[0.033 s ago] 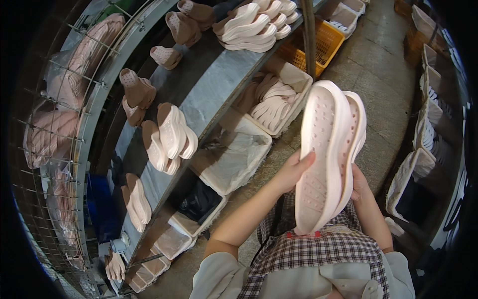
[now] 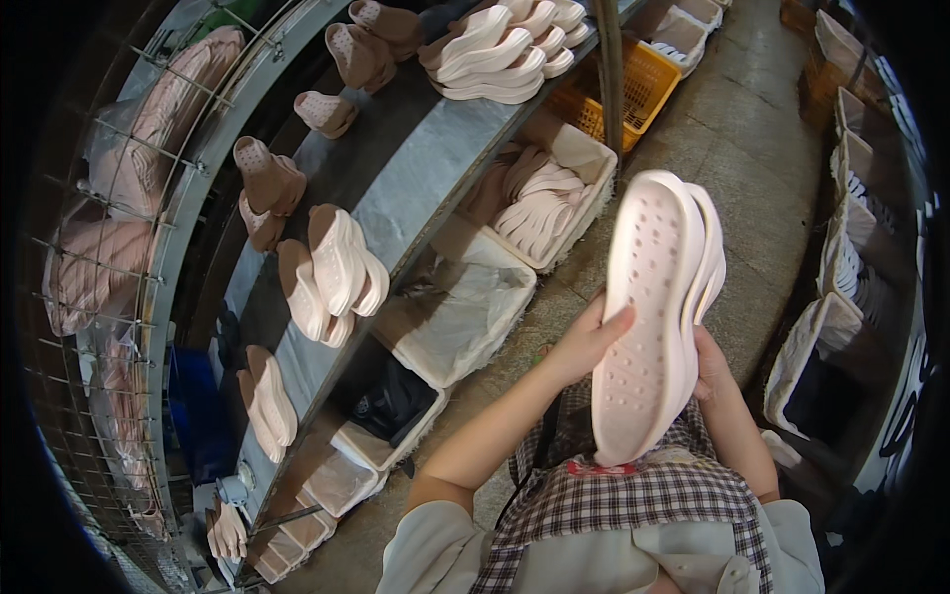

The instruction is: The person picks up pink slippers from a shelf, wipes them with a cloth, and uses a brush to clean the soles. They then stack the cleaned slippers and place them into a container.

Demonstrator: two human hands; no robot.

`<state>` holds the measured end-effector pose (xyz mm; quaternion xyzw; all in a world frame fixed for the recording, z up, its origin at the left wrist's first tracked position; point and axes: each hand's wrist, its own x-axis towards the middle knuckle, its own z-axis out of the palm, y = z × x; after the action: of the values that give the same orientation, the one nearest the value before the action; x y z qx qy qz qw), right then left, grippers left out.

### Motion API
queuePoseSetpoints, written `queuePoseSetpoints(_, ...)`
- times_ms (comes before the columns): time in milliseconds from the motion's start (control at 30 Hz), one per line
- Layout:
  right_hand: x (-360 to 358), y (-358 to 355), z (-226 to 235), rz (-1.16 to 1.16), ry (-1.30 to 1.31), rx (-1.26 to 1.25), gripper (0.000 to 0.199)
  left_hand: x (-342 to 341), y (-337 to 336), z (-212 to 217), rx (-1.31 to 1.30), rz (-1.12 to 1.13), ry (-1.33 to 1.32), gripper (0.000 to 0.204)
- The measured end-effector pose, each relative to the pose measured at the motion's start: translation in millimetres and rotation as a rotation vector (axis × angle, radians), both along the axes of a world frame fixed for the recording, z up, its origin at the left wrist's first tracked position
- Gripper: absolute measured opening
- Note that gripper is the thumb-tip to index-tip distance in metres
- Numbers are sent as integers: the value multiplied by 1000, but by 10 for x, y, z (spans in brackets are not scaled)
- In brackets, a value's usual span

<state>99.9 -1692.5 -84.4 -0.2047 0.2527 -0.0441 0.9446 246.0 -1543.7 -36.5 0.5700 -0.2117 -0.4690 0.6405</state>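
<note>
Stacked soles [image 2: 645,297], pale pink, pitted, wavy-edged, are clasped by the left hand [image 2: 594,342] at nine o'clock, the right hand [image 2: 709,362] at four.

Soles you hold [image 2: 643,327]: pale pink, near cream at edges, dotted with small holes. Your apron [image 2: 633,500]: dark-and-white check, red mark [image 2: 599,468] up top. Your shirt [image 2: 430,544]: pale grey. Shelf [image 2: 411,178] at your left: blue-grey. Shoes [image 2: 358,57] there: dusty pinkish brown. Stacked soles [image 2: 490,59]: creamy pink. Wrapped bundles [image 2: 178,109]: deeper pink. Tubs [image 2: 507,315]: off-white. Crate [image 2: 648,91]: orange-yellow. Bin [image 2: 201,411]: deep blue. Floor [image 2: 742,129]: drab grey-brown.
</note>
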Motion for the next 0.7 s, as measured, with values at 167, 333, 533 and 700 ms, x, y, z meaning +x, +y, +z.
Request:
queuePoseSetpoints(167,-115,80,-17,-75,141,-4,48,-126,-98,-195,-2,-62,-269,51)
queuePoseSetpoints(333,-190,64,183,-22,80,8,46,19,16,-105,-35,-154,19,54)
queuePoseSetpoints(533,-43,121,236,12,176,-51,48,-15,20,-116,-7,-59,137,50)
queuePoseSetpoints(700,-48,148,181,79,128,4,52,84,103,-146,65,59,325,47)
